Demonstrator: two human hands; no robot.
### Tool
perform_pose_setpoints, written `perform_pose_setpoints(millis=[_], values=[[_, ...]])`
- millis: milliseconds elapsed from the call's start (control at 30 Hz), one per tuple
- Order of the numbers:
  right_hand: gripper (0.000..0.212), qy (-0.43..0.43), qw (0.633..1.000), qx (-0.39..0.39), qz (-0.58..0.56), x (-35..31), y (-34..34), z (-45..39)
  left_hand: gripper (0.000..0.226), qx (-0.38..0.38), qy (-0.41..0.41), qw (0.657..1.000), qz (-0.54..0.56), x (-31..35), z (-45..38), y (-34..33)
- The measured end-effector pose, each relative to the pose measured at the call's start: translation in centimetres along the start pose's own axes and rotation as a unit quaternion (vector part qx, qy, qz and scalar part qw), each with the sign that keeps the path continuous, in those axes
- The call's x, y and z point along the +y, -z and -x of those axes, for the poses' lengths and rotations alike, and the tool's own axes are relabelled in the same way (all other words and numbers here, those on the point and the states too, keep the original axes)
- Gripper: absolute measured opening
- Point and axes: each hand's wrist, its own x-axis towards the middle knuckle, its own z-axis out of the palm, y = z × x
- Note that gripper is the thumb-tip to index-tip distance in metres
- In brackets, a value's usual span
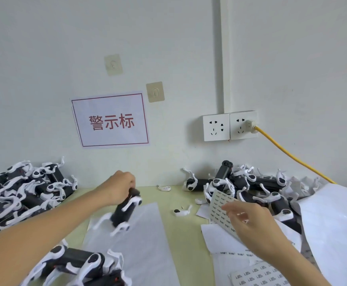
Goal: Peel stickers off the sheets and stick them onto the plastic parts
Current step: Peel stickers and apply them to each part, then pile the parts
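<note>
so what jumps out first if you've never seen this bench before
Probably the red-bordered sign with red characters on the wall, above heaps of black-and-white plastic parts at the table's left and right. In the middle the left hand grips one black-and-white part above the table, while the right hand reaches at a sticker sheet. A yellow cable runs from the wall socket.
</note>
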Motion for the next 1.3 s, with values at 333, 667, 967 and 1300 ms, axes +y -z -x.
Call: perform_pose_setpoints(millis=[333,667,967,1300], values=[[0.036,0.010,0.984,-0.028,-0.178,-2.3,-1.4,1.2,0.031,0.200,0.108,0.889,0.397,13.0,3.3,-1.4],[0.066,-0.117,0.898,-0.021,-0.423,-1.8,-1.0,0.1,0.030,0.187,-0.022,0.773,0.606,21.5,9.5,-4.7],[0.035,-0.116,0.906,0.052,-0.404,-2.1,-0.7,0.0,0.042,0.203,-0.128,0.870,0.430,18.9,9.4,-4.5],[0.047,-0.106,0.932,-0.037,-0.344,-2.4,0.6,0.3,0.033,0.213,-0.059,0.926,0.307,16.3,8.2,-4.9]])
